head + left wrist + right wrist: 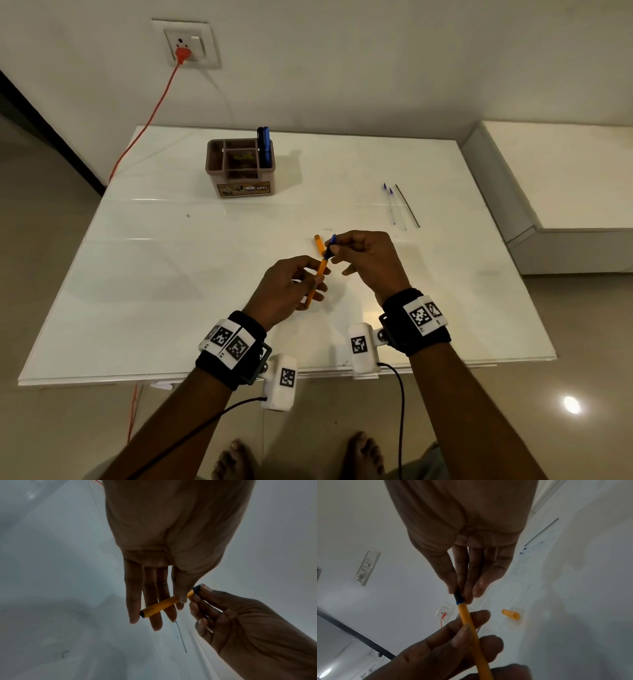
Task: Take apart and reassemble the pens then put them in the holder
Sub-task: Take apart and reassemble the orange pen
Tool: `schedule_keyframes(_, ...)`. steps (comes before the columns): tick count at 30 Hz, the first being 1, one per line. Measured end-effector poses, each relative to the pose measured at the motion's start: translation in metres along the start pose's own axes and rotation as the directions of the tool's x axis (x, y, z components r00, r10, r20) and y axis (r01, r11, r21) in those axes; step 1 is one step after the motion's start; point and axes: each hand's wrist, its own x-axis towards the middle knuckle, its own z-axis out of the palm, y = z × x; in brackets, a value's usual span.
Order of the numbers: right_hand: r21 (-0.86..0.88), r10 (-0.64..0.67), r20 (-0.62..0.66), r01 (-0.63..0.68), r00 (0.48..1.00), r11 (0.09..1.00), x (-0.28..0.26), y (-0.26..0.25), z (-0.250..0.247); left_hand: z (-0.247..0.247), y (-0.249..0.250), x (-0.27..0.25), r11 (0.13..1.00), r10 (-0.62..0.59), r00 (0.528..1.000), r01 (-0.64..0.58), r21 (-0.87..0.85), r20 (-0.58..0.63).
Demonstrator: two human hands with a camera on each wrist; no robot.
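While the left hand (291, 291) pinches the orange pen barrel (317, 281) between thumb and fingers, the right hand (366, 260) nips the dark blue tip piece (329, 248) at the barrel's top end. Both hands hang just above the white table (171, 274). Another orange barrel (318, 241) lies on the table right behind them. Three thin refills (399, 207) lie off to the right. The brown pen holder (239, 168) stands farther back with blue pens (264, 145) in its right slot.

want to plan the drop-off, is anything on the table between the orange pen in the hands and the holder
Nothing visible does: the table lies bare between the orange pen and the holder.
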Motion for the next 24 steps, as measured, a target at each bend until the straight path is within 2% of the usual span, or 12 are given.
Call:
schedule_keyframes(6,-0.024,0.0,-0.112,-0.002,0.994,1.0,0.0009,-0.0002,0.0032,0.0001,0.0015,0.0015,1.0,-0.01,1.0,0.01,-0.009,0.013)
schedule_keyframes(11,0.101,0.014,0.034,-0.017,0.999,0.995,0.0011,-0.0022,0.0033,0.0014,0.004,0.002,1.0,-0.007,1.0,0.007,-0.016,0.01)
schedule_keyframes(13,0.072,0.0,-0.004,0.0,1.0,0.997,0.0011,-0.0011,0.0026,0.0024,0.0047,0.0028,1.0,-0.005,1.0,0.005,-0.012,0.016)
schedule_keyframes(16,-0.025,-0.019,-0.127,0.016,0.992,1.0,0.0028,0.003,0.0037,0.005,0.0045,0.0025,1.0,-0.003,0.999,0.003,-0.004,0.036)
schedule_keyframes(18,-0.027,-0.003,-0.143,-0.001,0.99,1.0,0.0035,0.0027,0.0047,0.0058,0.0048,0.0023,1.0,-0.004,0.999,0.004,-0.004,0.037)
schedule_keyframes(21,0.114,0.039,-0.042,-0.034,0.998,0.993,0.0032,-0.0015,0.0054,0.0038,0.006,0.0016,1.0,-0.001,1.0,0.001,-0.01,0.027)
schedule_keyframes(24,0.157,0.005,0.034,-0.01,0.999,0.987,0.0008,-0.0017,0.0029,0.0014,0.0057,0.0009,1.0,0.0,1.0,0.0,-0.01,0.021)
